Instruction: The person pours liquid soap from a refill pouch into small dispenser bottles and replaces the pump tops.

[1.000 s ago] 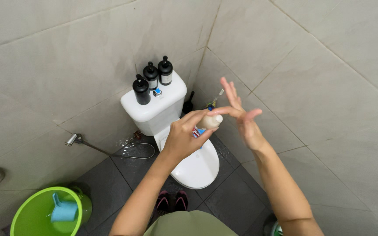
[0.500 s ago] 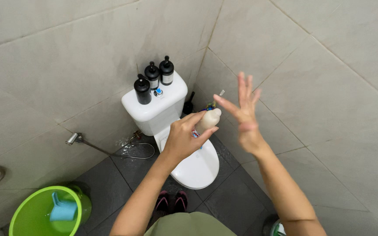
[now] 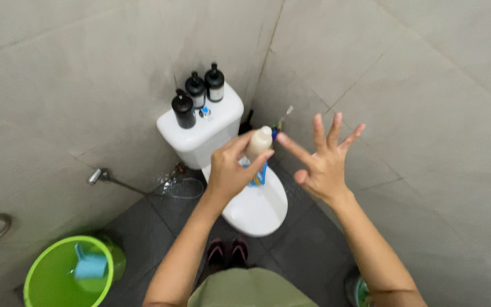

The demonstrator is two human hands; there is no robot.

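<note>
My left hand (image 3: 229, 169) grips a cream-coloured bottle (image 3: 258, 143) with a blue and red label, held up over the shut lid of a white toilet (image 3: 257, 210). My right hand (image 3: 322, 159) hovers just to the right of the bottle with its fingers spread wide and nothing in it. The bottle's top points up and toward the right hand. Three black pump bottles (image 3: 198, 91) stand on the toilet tank (image 3: 191, 133) behind.
A green bucket (image 3: 58, 284) with a blue scoop (image 3: 90, 265) stands at the lower left on dark floor tiles. A spray hose (image 3: 143, 190) runs along the left wall. A toilet brush (image 3: 248, 122) sits in the corner. My sandalled feet (image 3: 227, 252) stand before the bowl.
My right hand has pulled away from the bottle's top to the right and spread its fingers. The left hand has lifted the bottle slightly. The view has tipped down a little.
</note>
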